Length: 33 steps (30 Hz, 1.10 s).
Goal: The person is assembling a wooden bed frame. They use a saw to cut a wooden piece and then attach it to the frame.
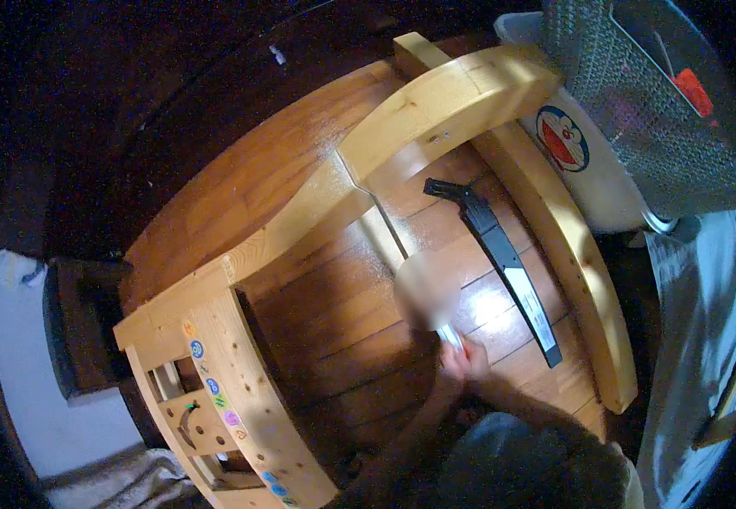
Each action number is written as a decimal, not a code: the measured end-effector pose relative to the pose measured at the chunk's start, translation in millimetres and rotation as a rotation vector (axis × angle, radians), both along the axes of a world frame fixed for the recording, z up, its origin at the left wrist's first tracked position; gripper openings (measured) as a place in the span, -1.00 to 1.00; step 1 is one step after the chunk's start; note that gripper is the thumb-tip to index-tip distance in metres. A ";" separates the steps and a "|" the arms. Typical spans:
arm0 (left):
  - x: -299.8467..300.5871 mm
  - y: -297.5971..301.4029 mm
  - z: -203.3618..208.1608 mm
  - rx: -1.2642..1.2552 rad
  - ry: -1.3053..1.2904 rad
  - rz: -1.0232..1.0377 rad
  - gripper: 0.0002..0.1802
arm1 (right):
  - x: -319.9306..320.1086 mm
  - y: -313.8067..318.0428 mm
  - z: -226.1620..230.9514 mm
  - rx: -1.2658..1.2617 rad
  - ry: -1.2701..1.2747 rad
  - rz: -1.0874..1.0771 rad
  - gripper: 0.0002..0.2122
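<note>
Low in the middle, my left hand and my right hand are closed together round a pale handle with a bit of red. A thin saw blade runs away from it, up and left, and its far end meets a line across a curved wooden board. A blurred patch hides the part between handle and blade. Pale dust lies about the line. To the right of my hands, a black saw sheath with a white label lies on the floor, touched by neither hand.
The wooden floor lies between the boards. A slatted wooden panel with stickers stands at the lower left, another curved board at the right. A woven grey basket and a white bin stand at the upper right.
</note>
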State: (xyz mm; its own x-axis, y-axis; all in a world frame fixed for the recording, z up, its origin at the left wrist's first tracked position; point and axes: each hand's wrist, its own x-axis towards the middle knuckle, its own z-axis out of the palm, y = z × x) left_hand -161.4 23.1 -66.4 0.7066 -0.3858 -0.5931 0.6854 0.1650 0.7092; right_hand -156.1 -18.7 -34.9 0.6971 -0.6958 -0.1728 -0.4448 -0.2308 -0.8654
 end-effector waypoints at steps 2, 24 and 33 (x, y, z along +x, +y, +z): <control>-23.3 8.7 12.8 0.061 0.006 -0.041 -0.56 | -24.5 -6.9 13.4 0.202 -0.116 0.120 -0.80; 37.8 -22.2 56.6 -0.332 0.005 0.259 -0.63 | -13.9 -14.0 19.6 0.144 -0.035 0.309 -0.74; 220.0 -28.7 110.5 0.061 -0.296 0.084 -0.46 | 171.9 -34.9 44.4 0.181 -0.216 0.332 -0.77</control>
